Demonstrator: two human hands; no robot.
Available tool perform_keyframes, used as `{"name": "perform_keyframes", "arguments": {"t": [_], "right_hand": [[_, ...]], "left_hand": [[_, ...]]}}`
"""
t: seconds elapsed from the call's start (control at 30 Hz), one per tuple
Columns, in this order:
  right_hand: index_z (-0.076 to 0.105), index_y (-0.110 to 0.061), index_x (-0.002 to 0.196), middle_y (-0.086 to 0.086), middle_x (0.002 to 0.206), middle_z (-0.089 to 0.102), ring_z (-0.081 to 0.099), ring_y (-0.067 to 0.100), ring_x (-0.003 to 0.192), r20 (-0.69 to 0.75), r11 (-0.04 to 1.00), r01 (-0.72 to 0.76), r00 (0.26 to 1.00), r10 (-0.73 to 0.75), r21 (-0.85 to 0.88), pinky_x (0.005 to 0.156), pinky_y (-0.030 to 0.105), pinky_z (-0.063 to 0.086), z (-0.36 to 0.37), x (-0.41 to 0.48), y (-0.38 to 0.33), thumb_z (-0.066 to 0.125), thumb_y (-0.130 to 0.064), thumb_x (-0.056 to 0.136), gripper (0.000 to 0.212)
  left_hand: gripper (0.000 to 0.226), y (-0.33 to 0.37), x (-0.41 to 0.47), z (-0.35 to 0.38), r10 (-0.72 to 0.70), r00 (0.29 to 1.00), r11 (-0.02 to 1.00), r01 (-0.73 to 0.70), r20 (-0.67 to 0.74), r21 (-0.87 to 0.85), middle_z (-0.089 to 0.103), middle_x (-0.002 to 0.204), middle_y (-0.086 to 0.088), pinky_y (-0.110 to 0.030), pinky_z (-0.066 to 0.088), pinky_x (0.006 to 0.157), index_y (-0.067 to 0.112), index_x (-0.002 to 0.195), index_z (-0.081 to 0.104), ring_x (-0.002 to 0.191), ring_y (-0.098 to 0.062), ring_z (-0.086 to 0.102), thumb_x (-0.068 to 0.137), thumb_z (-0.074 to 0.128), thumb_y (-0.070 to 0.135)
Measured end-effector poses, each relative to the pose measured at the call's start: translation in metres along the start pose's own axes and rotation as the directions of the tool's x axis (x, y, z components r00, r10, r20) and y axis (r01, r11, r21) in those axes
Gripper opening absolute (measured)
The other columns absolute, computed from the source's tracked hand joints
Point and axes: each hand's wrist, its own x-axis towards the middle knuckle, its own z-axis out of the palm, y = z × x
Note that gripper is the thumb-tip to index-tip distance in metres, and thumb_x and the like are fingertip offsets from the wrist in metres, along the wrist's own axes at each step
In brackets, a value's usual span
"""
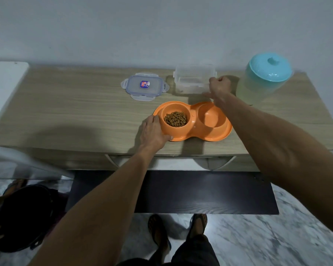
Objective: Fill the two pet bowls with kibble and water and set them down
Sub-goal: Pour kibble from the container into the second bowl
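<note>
An orange double pet bowl (193,135) sits on the wooden table near its front edge. Its left cup holds brown kibble (175,119); its right cup (211,118) looks empty. My left hand (154,131) grips the bowl's left rim. Behind the bowl stands a clear plastic container (192,79), open on top and nearly empty. My right hand (219,87) is closed on that container's right side. A translucent jug with a turquoise lid (265,77) stands at the right, with liquid in its lower part.
The container's clear lid (144,86) lies flat to the left of it. The wooden table (65,112) ends at a wall behind. A dark mat (200,192) lies on the marble floor below, by my sandalled feet. A black bag (19,217) sits at lower left.
</note>
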Motion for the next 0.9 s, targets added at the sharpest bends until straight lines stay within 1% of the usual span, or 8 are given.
{"name": "perform_keyframes", "arguments": {"t": [0.07, 0.13, 0.17, 0.3, 0.5, 0.63, 0.77, 0.9], "right_hand": [[0.049, -0.01, 0.091, 0.005, 0.094, 0.049, 0.063, 0.031, 0.087, -0.008, 1.0, -0.009, 1.0, 0.008, -0.03, 0.061, 0.041, 0.063, 0.004, 0.004, 0.0, 0.054, -0.015, 0.093, 0.008], [0.051, -0.008, 0.099, 0.009, 0.106, 0.051, 0.06, 0.027, 0.081, -0.023, 0.998, -0.015, 1.0, 0.013, -0.069, 0.052, 0.036, 0.061, 0.007, 0.007, 0.003, 0.054, -0.015, 0.094, 0.009], [0.053, -0.006, 0.102, 0.01, 0.112, 0.052, 0.06, 0.027, 0.082, -0.031, 0.996, -0.013, 0.999, 0.01, -0.088, 0.052, 0.035, 0.061, 0.008, 0.009, 0.004, 0.055, -0.015, 0.093, 0.013], [0.063, -0.003, 0.121, 0.015, 0.125, 0.062, 0.066, 0.034, 0.104, -0.105, 0.978, -0.031, 0.994, 0.009, -0.209, 0.082, 0.042, 0.061, 0.009, 0.011, 0.008, 0.057, -0.019, 0.088, 0.038], [0.065, 0.002, 0.119, 0.017, 0.117, 0.067, 0.069, 0.037, 0.1, -0.074, 0.974, -0.049, 0.997, 0.033, -0.223, 0.084, 0.042, 0.059, 0.005, 0.012, 0.012, 0.059, -0.018, 0.085, 0.04], [0.056, 0.001, 0.131, 0.019, 0.132, 0.059, 0.058, 0.034, 0.121, 0.041, 0.955, 0.006, 0.999, 0.006, -0.298, 0.095, 0.037, 0.049, -0.018, -0.004, 0.006, 0.05, -0.023, 0.092, 0.046], [0.063, 0.003, 0.122, 0.02, 0.127, 0.064, 0.057, 0.035, 0.122, -0.1, 0.925, 0.069, 0.988, -0.114, -0.375, 0.097, 0.034, 0.044, -0.046, -0.028, 0.012, 0.048, -0.02, 0.098, 0.037], [0.069, 0.001, 0.112, 0.021, 0.116, 0.068, 0.06, 0.036, 0.114, -0.173, 0.945, 0.035, 0.98, -0.095, -0.324, 0.093, 0.035, 0.047, -0.082, -0.041, 0.029, 0.05, -0.018, 0.093, 0.033]], "left_hand": [[0.087, 0.0, 0.0, 0.0, -0.001, 1.0, 1.0, 0.001, -0.003, 0.003, 0.042, 0.143, -0.007, -0.041, 0.035, 0.111, 0.011, 0.139, 0.042, 0.136, -0.029, 0.038, 0.068, 0.084, 0.042], [0.087, 0.001, -0.001, 0.001, 0.002, 1.0, 1.0, -0.002, -0.003, 0.003, 0.042, 0.143, -0.007, -0.042, 0.036, 0.11, 0.012, 0.139, 0.041, 0.136, -0.029, 0.038, 0.069, 0.084, 0.042], [0.087, 0.001, -0.001, 0.001, 0.002, 1.0, 1.0, -0.002, -0.002, 0.0, 0.042, 0.143, -0.007, -0.042, 0.036, 0.11, 0.012, 0.139, 0.041, 0.136, -0.029, 0.038, 0.069, 0.084, 0.041], [0.087, 0.001, -0.001, 0.0, 0.009, 1.0, 1.0, -0.009, 0.001, -0.007, 0.042, 0.144, -0.008, -0.041, 0.036, 0.109, 0.012, 0.139, 0.041, 0.136, -0.029, 0.037, 0.069, 0.084, 0.041], [0.089, 0.0, -0.001, 0.001, 0.015, 1.0, 1.0, -0.015, 0.002, 0.002, 0.041, 0.145, -0.008, -0.043, 0.036, 0.111, 0.012, 0.142, 0.039, 0.137, -0.029, 0.037, 0.07, 0.083, 0.041], [0.093, -0.001, -0.002, 0.0, 0.007, 1.0, 0.999, -0.007, 0.031, -0.031, 0.039, 0.148, -0.008, -0.044, 0.035, 0.112, 0.013, 0.146, 0.031, 0.139, -0.03, 0.035, 0.072, 0.082, 0.038], [0.097, 0.003, -0.013, -0.002, -0.044, 0.999, 0.997, 0.043, -0.007, -0.06, 0.038, 0.147, -0.01, -0.047, 0.033, 0.112, 0.013, 0.146, 0.025, 0.14, -0.031, 0.034, 0.066, 0.073, 0.042], [0.096, 0.029, -0.027, -0.001, -0.006, 0.99, 1.0, 0.008, -0.138, 0.011, 0.027, 0.156, -0.01, -0.047, 0.028, 0.116, 0.011, 0.151, 0.02, 0.146, -0.03, 0.024, 0.071, 0.064, 0.044]]}}
